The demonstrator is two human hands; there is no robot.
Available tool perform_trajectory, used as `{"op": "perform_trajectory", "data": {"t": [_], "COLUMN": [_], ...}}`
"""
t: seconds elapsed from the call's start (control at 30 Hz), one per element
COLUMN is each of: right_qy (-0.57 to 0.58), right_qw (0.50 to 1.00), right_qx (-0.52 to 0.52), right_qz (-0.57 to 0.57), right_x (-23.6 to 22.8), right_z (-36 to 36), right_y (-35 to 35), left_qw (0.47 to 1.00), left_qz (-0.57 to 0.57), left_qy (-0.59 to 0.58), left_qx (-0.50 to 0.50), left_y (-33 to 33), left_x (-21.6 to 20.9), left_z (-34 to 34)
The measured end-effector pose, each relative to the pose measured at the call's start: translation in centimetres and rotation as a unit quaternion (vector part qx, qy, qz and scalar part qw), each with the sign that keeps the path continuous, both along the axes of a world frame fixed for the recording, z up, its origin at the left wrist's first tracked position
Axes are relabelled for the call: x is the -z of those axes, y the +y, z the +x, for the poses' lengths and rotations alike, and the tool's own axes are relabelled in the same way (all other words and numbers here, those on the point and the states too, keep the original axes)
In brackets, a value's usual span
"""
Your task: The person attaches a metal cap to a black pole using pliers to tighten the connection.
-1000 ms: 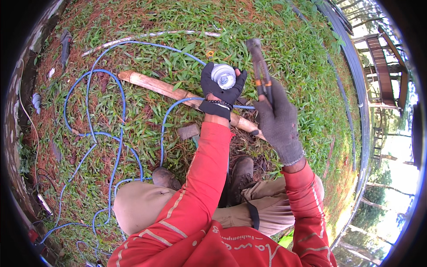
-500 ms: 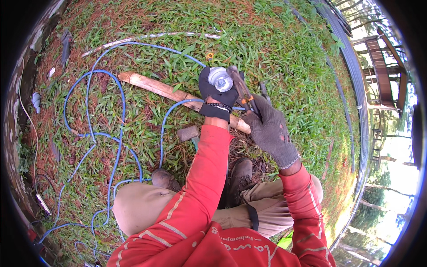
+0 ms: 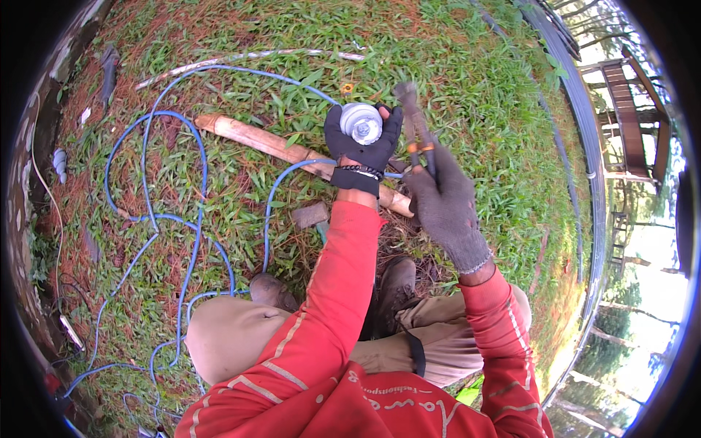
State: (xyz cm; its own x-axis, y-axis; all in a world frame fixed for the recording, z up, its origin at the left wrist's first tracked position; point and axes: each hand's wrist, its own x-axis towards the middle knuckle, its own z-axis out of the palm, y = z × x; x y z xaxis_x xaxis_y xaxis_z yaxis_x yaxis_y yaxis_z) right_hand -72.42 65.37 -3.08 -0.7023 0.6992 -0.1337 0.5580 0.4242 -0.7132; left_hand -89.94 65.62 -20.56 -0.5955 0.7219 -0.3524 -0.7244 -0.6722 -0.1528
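Note:
My left hand (image 3: 365, 150), in a black fingerless glove, is closed around a round grey plastic fitting (image 3: 361, 120) with a bolt-like piece at its centre. What sits beneath the fitting is hidden by the palm. My right hand (image 3: 449, 208) wears a grey knit glove and grips a pair of pincers (image 3: 414, 120) with orange bands on the handles. The pincers' head points up and away, apart from the fitting. A blue hose (image 3: 281, 77) runs up to the far side of my left hand, and a length of bamboo (image 3: 255, 144) lies beneath my left wrist.
A hammer (image 3: 310, 215) with a blocky head lies beside my left forearm. Loops of blue hose spread over the grass at left. A pale thin stick (image 3: 248, 57) lies further off. Dark pipes (image 3: 566, 80) run along the right, and a wall edge (image 3: 29, 146) bounds the left.
The pincers have moved up and to the right, off the fitting's edge. My left hand has stayed nearly in place, with the fitting now more exposed.

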Motion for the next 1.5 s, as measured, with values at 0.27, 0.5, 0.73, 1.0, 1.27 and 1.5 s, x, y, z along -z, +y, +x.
{"op": "perform_trajectory", "data": {"t": [0.27, 0.5, 0.73, 1.0, 1.27, 1.5], "right_qy": [0.016, -0.083, -0.022, -0.019, -0.07, -0.094], "right_qw": [1.0, 0.996, 0.999, 0.994, 0.992, 0.995], "right_qx": [0.007, -0.038, 0.005, -0.068, -0.086, -0.018], "right_qz": [-0.003, 0.02, -0.027, 0.08, 0.057, 0.004], "right_x": [1.4, -0.6, -0.8, -1.2, -2.3, -6.5], "right_z": [0.8, 0.7, 0.4, 0.8, -0.3, 2.3], "right_y": [2.2, 2.1, 0.9, 0.7, 0.0, 2.7], "left_qw": [0.952, 0.976, 0.985, 0.989, 0.993, 0.992], "left_qz": [-0.124, 0.123, -0.029, -0.021, 0.006, -0.023], "left_qy": [0.273, -0.142, -0.149, -0.13, -0.089, -0.018], "left_qx": [0.058, 0.113, 0.088, 0.068, 0.083, 0.127], "left_y": [-1.2, -0.8, -1.0, -1.0, -1.2, -2.4], "left_x": [-0.1, -0.9, -2.2, -1.4, -0.4, 0.4], "left_z": [2.3, 1.2, 0.3, 0.4, 0.5, -1.6]}}
